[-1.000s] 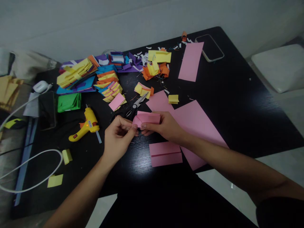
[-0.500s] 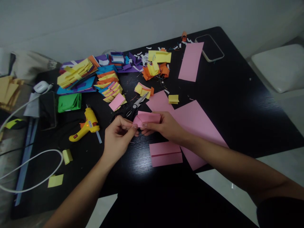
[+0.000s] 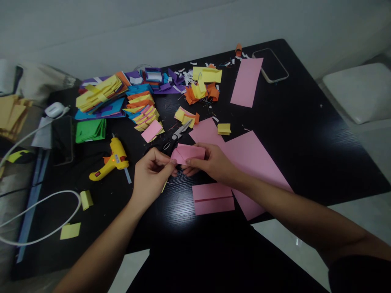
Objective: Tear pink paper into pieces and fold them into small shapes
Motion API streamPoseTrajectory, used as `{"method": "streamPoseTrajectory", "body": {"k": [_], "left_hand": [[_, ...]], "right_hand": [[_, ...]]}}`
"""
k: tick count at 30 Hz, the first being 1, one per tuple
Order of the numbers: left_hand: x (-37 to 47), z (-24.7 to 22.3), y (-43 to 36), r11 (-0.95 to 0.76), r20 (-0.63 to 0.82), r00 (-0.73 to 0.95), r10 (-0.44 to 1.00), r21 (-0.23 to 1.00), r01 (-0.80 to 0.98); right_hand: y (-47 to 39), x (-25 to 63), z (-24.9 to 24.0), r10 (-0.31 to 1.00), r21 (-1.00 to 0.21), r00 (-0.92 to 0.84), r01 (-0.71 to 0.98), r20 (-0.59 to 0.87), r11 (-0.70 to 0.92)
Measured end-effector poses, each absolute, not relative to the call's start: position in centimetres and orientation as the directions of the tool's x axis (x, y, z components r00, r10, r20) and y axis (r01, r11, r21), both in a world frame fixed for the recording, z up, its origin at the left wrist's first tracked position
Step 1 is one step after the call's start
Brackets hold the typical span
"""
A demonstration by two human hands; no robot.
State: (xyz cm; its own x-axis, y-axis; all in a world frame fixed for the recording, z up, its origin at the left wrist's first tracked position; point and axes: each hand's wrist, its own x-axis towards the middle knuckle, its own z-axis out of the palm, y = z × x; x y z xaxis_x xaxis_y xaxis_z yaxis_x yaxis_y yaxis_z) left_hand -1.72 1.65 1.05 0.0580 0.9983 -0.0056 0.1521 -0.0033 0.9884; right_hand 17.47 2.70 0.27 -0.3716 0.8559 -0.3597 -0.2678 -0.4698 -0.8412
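Between both hands, a small folded piece of pink paper (image 3: pixel 190 152) is held above the table. My left hand (image 3: pixel 152 171) pinches its left corner between thumb and fingers. On the right end, my right hand (image 3: pixel 210 160) grips the paper with the thumb on the near face and the fingers behind. Just beyond the paper lie scissors (image 3: pixel 181 131), blades pointing up and right, handles partly hidden. A creased pink sheet (image 3: pixel 213 198) rests below my right hand, and larger pink sheets (image 3: pixel 256 162) lie partly under the right forearm.
A yellow glue gun (image 3: pixel 113 159) lies left of my left hand. Folded coloured papers (image 3: pixel 142 106), green papers (image 3: pixel 91 131) and scraps spread along the back. Another pink sheet (image 3: pixel 247 82) touches a phone (image 3: pixel 271 65). A white cable (image 3: pixel 45 199) loops at the left.
The view has shifted slightly, so the table items sit a little lower. Both hands keep hold of the pink paper, with barely any change in their grip.
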Motion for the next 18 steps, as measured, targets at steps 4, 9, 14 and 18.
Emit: {"method": "streamPoseTrajectory", "body": {"k": [4,9,14,18], "left_hand": [[-1.56,1.01,1.39,-0.008,-0.006,0.09,0.996,0.987,0.16],[-1.45,0.97,1.11,-0.037,0.016,0.11,0.994,0.982,0.187],[-1.59,0.8,1.13,-0.038,0.014,0.126,0.992,0.982,0.187],[-1.62,0.78,1.11,-0.052,0.017,0.155,0.988,0.973,0.223]], "right_hand": [[2.67,17.4,0.14,0.873,-0.858,-0.33,-0.252,-0.358,-0.447],[2.69,17.37,-0.12,0.892,-0.862,-0.284,-0.274,-0.351,-0.427],[2.83,17.55,-0.02,0.903,-0.892,-0.255,-0.209,-0.346,-0.401],[3.0,17.85,-0.2,0.956,-0.968,-0.165,-0.027,-0.242,-0.25]]}}
